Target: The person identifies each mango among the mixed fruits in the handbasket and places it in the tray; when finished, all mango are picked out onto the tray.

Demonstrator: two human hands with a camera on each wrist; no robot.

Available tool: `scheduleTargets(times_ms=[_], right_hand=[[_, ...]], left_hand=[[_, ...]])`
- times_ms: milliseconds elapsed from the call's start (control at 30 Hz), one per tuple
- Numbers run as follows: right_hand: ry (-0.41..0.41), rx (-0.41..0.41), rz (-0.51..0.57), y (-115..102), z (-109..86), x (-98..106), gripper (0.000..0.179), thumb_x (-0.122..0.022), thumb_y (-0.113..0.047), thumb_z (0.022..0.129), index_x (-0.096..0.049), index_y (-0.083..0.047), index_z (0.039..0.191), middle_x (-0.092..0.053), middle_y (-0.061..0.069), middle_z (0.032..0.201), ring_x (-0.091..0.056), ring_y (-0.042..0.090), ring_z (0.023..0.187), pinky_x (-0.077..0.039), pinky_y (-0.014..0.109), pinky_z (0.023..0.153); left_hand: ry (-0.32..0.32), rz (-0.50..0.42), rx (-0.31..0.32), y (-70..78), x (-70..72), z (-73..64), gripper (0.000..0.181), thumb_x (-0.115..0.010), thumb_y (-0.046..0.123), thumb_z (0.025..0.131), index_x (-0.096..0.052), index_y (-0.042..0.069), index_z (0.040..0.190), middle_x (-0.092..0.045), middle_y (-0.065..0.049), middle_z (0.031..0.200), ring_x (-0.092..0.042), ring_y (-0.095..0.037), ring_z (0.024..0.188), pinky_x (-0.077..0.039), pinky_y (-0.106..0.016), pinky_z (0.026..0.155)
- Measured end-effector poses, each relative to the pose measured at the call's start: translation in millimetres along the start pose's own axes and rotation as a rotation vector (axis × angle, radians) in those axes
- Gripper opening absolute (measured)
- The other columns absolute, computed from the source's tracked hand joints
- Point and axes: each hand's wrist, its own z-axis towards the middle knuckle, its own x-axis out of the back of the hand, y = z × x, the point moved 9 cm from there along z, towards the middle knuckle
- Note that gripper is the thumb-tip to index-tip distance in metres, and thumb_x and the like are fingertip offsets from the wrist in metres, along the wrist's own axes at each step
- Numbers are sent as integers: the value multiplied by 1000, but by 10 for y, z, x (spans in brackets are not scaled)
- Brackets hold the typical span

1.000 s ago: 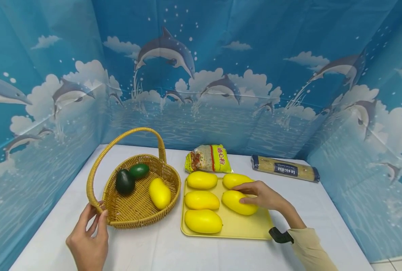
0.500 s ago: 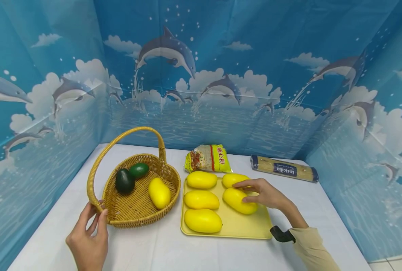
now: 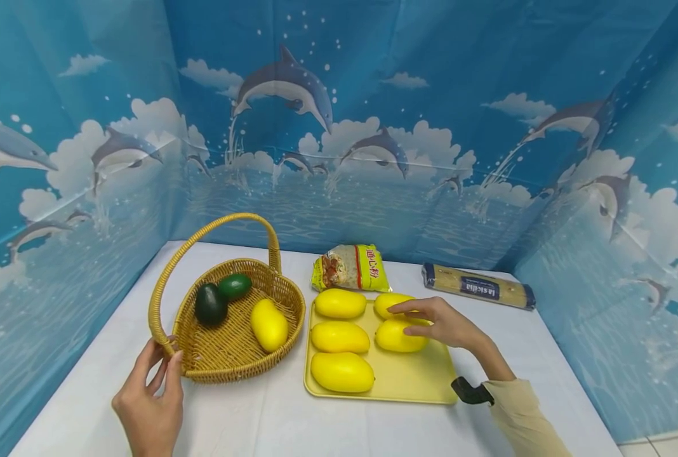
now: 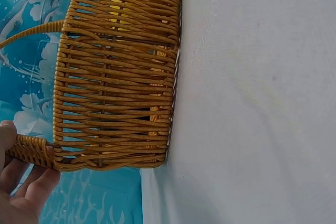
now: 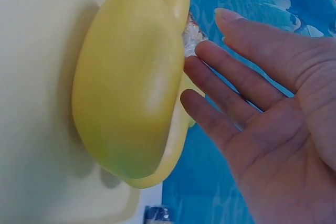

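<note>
In the head view my left hand pinches the lower end of the handle of a wicker basket. The left wrist view shows thumb and fingers around the handle base beside the woven wall. Inside the basket lie two dark green avocados and a yellow mango. My right hand hovers over the front-right mango on a yellow tray. In the right wrist view its fingers are extended, apart from the large mango. Another mango lies just behind, partly covered by the fingers.
Three mangoes line the tray's left side. A yellow bag of pasta sits behind the tray, and a long spaghetti packet lies at the back right. Dolphin-printed curtains enclose the white-covered table.
The front-right mango has turned to lie more level and shifted slightly back on the tray. My right hand has risen from it, its fingers now loose. The left hand stays on the handle.
</note>
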Motion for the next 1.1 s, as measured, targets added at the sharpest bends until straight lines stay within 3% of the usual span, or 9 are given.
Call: scheduleTargets(times_ms=[167, 333, 633, 867, 1100], right_hand=[[-7, 38, -59, -170, 135, 44, 45, -76, -4, 100, -64, 6, 142, -67, 23, 143, -61, 45, 134, -54, 64, 111], [-38, 111, -105, -533, 380, 46, 44, -75, -4, 101, -66, 2, 143, -68, 19, 143, -63, 41, 133, -56, 66, 110], [-216, 251, -164, -1312, 930, -118, 50, -77, -15, 102, -63, 1, 147, -67, 18, 146, -67, 32, 129, -62, 47, 109], [-359, 330, -79, -1741, 1393, -342, 51, -76, -8, 101, -61, 4, 148, -64, 20, 149, -64, 32, 135, -59, 42, 113], [-463, 305, -1, -1890, 1849, -628, 54, -76, -4, 101, -57, 5, 151, -63, 20, 151, -62, 32, 138, -58, 40, 114]], left_hand=[[7, 0, -6, 1, 17, 8, 48, -79, -10, 92, -68, -6, 138, -76, -23, 123, -57, 20, 112, -52, -4, 92], [11, 6, 2, 0, 38, 3, 47, -79, -11, 92, -68, -7, 138, -76, -24, 124, -56, 21, 112, -52, -5, 92], [-3, -2, -8, 11, 25, 11, 49, -78, -13, 92, -67, -8, 139, -75, -27, 124, -55, 21, 112, -53, -5, 93], [11, -14, -20, 7, 45, 3, 48, -78, -13, 92, -67, -9, 138, -75, -27, 123, -56, 21, 112, -53, -6, 92], [2, -46, -37, 0, 5, -3, 48, -78, -13, 92, -67, -9, 138, -74, -28, 125, -57, 19, 113, -54, -7, 92]])
